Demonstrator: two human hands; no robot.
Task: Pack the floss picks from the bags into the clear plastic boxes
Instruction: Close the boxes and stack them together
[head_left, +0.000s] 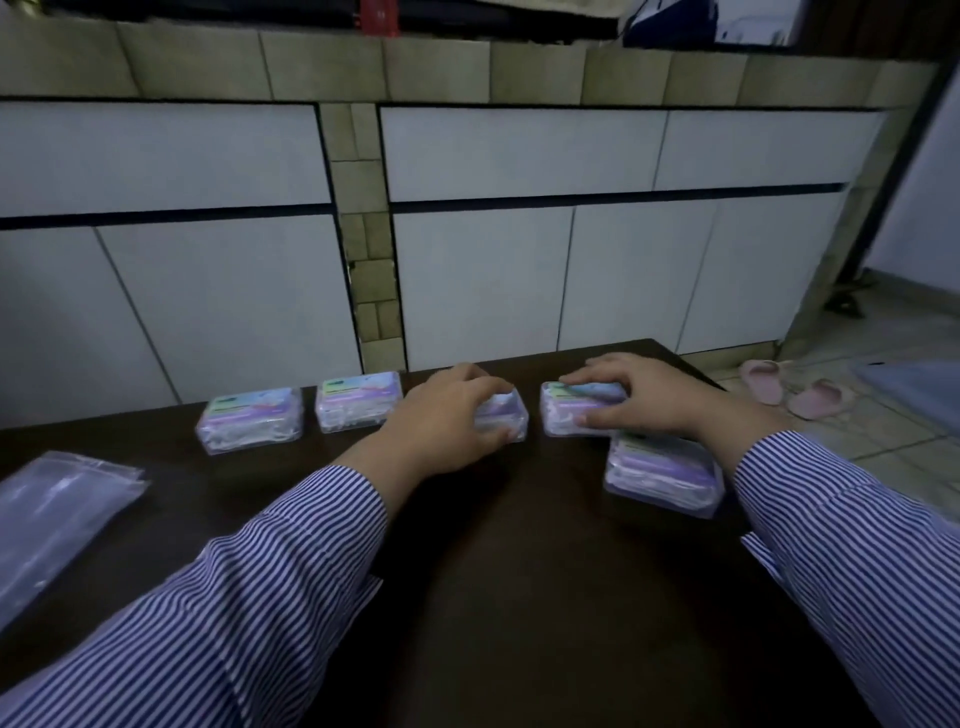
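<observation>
Two sleeves with blue-and-white stripes enter from the lower edge and extend over the dark table (519, 571). The left hand (447, 415) rests on top of a clear plastic box (506, 415), with the fingers curled over its far edge and the thumb against its near side, gripping it. The right hand (623, 400) grips a second box (566, 413) in the same manner, fingers across the lid and thumb at the near face. These two boxes stand just beside each other on the table, apart by a narrow gap. A third box (665, 475) lies near the right wrist, closer to the camera and partly under the forearm. Two further boxes stand to the left along the far edge of the table: one (358, 408) next to the left hand and one (251, 423) beyond it. All five boxes are closed and show white floss picks and purple labels through the walls. A flat clear bag (57, 512) lies at the left edge of the table. A pair of pink slippers (795, 392) sits on the tiled floor at the right.
</observation>
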